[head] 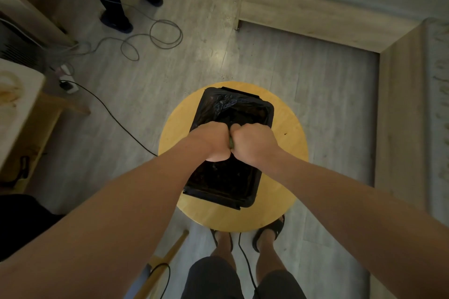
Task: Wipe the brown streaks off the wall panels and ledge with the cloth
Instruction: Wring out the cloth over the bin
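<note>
My left hand (213,139) and right hand (255,142) clench the cloth (231,143) between them directly above the bag-lined bin (263,107); I judge this position lets wrung water drop inside.

Nothing here can be read. No lettering, brand, number or sign shows legibly on the black bin (220,199), on the round wooden stool (289,133) under it, or on any other surface in this dim room.
</note>
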The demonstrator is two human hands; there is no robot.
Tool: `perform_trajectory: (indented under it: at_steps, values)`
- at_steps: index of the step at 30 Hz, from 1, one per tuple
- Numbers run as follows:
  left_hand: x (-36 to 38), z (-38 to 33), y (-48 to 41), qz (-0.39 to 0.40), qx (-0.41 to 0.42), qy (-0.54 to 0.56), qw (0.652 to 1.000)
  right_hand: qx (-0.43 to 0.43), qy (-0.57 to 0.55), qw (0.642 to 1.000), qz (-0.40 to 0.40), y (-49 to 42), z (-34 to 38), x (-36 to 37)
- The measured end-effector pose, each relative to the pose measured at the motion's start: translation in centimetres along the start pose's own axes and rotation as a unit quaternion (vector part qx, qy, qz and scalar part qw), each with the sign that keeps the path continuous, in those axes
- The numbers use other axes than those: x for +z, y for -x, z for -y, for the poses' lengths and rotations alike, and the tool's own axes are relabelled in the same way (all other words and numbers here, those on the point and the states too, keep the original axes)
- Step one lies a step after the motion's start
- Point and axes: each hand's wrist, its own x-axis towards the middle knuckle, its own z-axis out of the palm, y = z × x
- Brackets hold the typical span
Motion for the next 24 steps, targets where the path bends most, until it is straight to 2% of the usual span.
perform_trajectory:
  at_steps: [7,16,24]
  values:
    - [0.1,0.2,-0.4,0.006,-0.017,0.064,0.998,-0.03,0.015,0.998,-0.053,-0.7,-0.6,0.8]
    - [-0.4,0.0,0.3,0.013,-0.022,0.093,0.995,-0.014,0.01,0.998,-0.053,-0.4,-0.5,0.2]
    - [-2.8,-1.2,3.4,0.012,-0.019,0.11,0.994,-0.02,0.003,0.995,-0.095,1.4,0.2,-3.3]
